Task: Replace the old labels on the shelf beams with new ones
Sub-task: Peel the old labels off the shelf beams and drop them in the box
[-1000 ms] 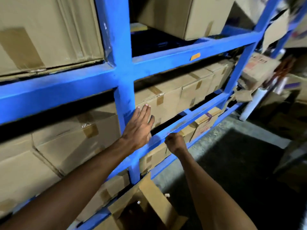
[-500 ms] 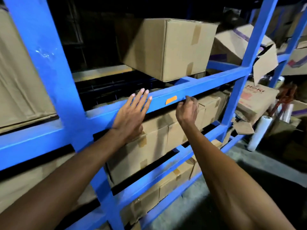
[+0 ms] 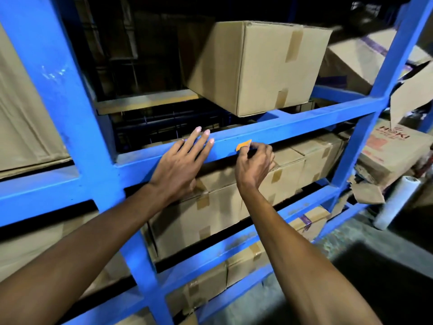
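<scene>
A small orange label (image 3: 243,145) is stuck on the front face of a blue shelf beam (image 3: 304,124) in the middle of the head view. My right hand (image 3: 254,166) pinches the label's right end between thumb and fingertips; its left end looks slightly lifted. My left hand (image 3: 180,167) lies flat on the same beam just left of the label, fingers spread and holding nothing. No new label is visible.
A thick blue upright (image 3: 77,137) stands at the left and another upright (image 3: 375,97) at the right. Taped cardboard boxes (image 3: 255,66) fill the shelves above and below the beam. A white roll (image 3: 396,202) leans on the floor at the right.
Both hands rose from the lower beam to the beam with the orange label. The right hand then slid left onto the label and pinched its end; the left hand stays flat.
</scene>
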`<state>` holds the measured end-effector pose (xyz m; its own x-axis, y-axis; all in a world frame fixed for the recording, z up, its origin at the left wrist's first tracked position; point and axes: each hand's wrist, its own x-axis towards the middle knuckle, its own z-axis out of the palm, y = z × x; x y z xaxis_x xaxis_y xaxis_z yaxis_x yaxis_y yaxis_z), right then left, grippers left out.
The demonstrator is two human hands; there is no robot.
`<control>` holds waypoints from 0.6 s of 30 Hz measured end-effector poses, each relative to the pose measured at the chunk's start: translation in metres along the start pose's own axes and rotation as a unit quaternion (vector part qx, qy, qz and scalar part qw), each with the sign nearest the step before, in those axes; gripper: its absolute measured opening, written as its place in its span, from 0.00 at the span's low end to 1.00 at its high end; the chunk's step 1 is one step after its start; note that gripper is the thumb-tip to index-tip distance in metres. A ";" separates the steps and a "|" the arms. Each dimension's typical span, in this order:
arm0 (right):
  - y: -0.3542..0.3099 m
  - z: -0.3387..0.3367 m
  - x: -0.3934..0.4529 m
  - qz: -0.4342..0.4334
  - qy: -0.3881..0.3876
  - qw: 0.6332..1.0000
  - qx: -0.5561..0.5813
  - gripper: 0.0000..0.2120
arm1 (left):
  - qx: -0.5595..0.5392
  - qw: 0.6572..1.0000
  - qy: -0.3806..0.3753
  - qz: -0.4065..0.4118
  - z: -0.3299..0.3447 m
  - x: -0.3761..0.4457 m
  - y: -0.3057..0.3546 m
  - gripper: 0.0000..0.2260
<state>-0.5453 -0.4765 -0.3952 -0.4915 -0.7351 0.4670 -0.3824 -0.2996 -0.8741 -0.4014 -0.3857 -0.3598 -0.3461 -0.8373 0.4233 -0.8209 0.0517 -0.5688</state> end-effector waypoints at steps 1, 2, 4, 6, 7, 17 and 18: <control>-0.003 -0.002 0.002 0.016 0.000 1.000 0.017 0.09 | -0.003 1.000 0.000 -0.001 -0.002 -0.001 0.000 0.40; -0.005 -0.004 0.005 0.037 -0.004 0.999 0.037 0.08 | -0.003 1.000 0.001 0.000 -0.003 -0.001 0.000 0.41; -0.011 -0.009 0.009 0.074 -0.025 0.995 0.066 0.06 | 0.002 1.000 0.008 0.008 -0.004 -0.005 -0.002 0.40; -0.014 -0.014 0.005 0.077 -0.048 0.992 0.087 0.05 | 0.014 0.999 0.013 0.026 -0.003 -0.014 -0.003 0.37; -0.015 -0.016 -0.001 0.072 -0.059 0.991 0.098 0.06 | 0.026 0.999 0.013 0.036 -0.001 -0.020 -0.002 0.36; 0.034 -0.017 -0.184 0.146 -0.175 0.973 0.031 0.04 | 0.020 0.994 -0.079 0.074 0.049 -0.173 -0.001 0.31; 0.045 -0.021 -0.208 0.154 -0.200 0.968 -0.002 0.05 | 0.025 0.992 -0.096 0.072 0.052 -0.184 -0.004 0.32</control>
<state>-0.4767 -0.3243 -0.5288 -0.2402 -0.9661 0.0949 -0.2692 -0.0276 -0.9627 -0.3109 -0.2603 -0.4724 -0.3619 -0.9115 0.1953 -0.7441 0.1562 -0.6496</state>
